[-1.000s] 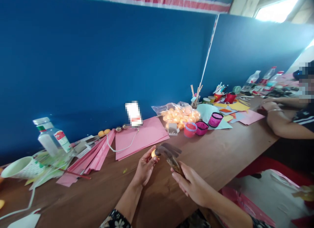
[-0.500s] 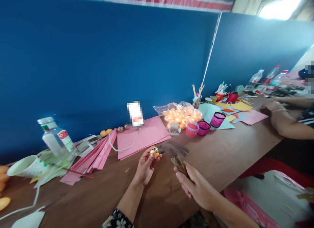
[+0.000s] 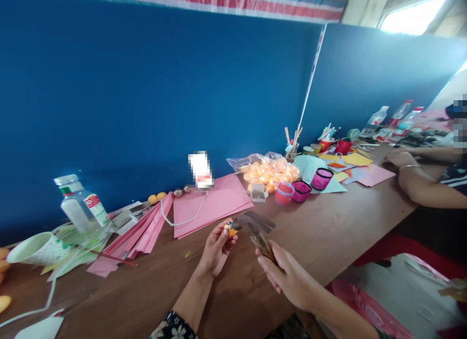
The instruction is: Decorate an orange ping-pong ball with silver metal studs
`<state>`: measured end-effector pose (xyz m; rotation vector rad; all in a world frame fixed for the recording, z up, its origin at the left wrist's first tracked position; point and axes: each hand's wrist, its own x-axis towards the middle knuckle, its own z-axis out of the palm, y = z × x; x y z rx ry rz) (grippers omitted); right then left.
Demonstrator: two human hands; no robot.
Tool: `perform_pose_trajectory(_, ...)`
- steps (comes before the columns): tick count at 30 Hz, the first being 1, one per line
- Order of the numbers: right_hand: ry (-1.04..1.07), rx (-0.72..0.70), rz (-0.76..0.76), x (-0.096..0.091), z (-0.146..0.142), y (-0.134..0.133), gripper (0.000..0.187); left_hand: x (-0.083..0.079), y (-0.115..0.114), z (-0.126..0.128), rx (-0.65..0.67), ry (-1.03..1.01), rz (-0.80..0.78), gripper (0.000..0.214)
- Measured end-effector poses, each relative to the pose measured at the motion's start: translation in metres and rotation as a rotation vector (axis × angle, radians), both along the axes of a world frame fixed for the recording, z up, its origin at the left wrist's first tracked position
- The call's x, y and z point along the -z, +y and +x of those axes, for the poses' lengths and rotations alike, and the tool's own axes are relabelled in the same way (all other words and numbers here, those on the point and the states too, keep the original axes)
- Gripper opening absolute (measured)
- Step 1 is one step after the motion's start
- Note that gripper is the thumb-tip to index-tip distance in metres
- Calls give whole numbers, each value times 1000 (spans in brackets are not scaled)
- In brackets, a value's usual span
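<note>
My left hand point(image 3: 218, 246) pinches a small orange ball point(image 3: 229, 231), which looks like a table tennis ball with dark specks on its upper side. A claw hammer point(image 3: 260, 239) is held by its worn wooden handle in my right hand point(image 3: 279, 268), fingers wrapped round it. The hammer's head lies right beside the ball at its upper right; whether the two touch I cannot tell. Both hands are above the brown table point(image 3: 241, 300). Behind them stands a small open box point(image 3: 259, 193) of tiny shiny pieces, too small to name.
A clear bag of orange balls point(image 3: 272, 172) lies behind, beside a red cup point(image 3: 284, 194) and pink fabric pots point(image 3: 302, 190). Pink paper sheets point(image 3: 222, 203), a propped phone point(image 3: 200, 169) and bottles point(image 3: 78, 207) are further left. A co-worker's arm point(image 3: 419, 183) rests at right.
The hammer's head has come left onto or against the ball's upper side and now covers part of the specks. My hands keep their grips. The view has shifted slightly.
</note>
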<state>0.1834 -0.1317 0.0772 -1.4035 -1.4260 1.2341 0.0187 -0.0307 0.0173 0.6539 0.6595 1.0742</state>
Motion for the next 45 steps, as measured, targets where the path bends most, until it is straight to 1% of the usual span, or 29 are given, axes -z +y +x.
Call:
perform_pose_trajectory(5, -51, 32, 31, -8, 11, 0, 30, -4, -2, 0, 12, -12, 1, 39)
perform_pose_trajectory(9, -228, 55, 76, -9, 28, -2, 27, -6, -2, -2, 31, -33, -10, 39)
perform_pose_trajectory(13, -520, 100, 166, 5, 54, -4, 25, -5, -2, -3, 26, -51, 1, 41)
perform_pose_trajectory(16, -700, 63, 210, 19, 78, -6, 25, -5, -1, -2, -12, -14, 12, 43)
perform_pose_trajectory(18, -816, 52, 221, 27, 95, -7, 26, -5, -1, -1, -14, 0, 9, 44)
perform_pose_trajectory(20, -925, 51, 228, 34, 110, -7, 27, -6, -1, 0, -8, 2, -4, 45)
perform_pose_trajectory(23, -1029, 24, 246, 40, 134, -6, 27, -7, -2, 0, -6, 2, -16, 45)
perform_pose_trajectory(27, -1106, -38, 258, 44, 164, -2, 30, -5, -1, -1, -44, 12, -35, 42)
perform_pose_trajectory(30, -1119, -79, 262, 42, 183, 2, 31, -2, 1, -1, -70, 10, -50, 41)
perform_pose_trajectory(33, -1111, -106, 265, 39, 198, 7, 31, 0, 2, -1, -65, -7, -55, 40)
perform_pose_trajectory(40, -1110, -113, 322, 33, 226, 25, 27, -4, 3, -1, -73, -26, -92, 37)
perform_pose_trajectory(45, -1128, -112, 343, 36, 237, 34, 28, -3, 3, -1, -78, -21, -99, 35)
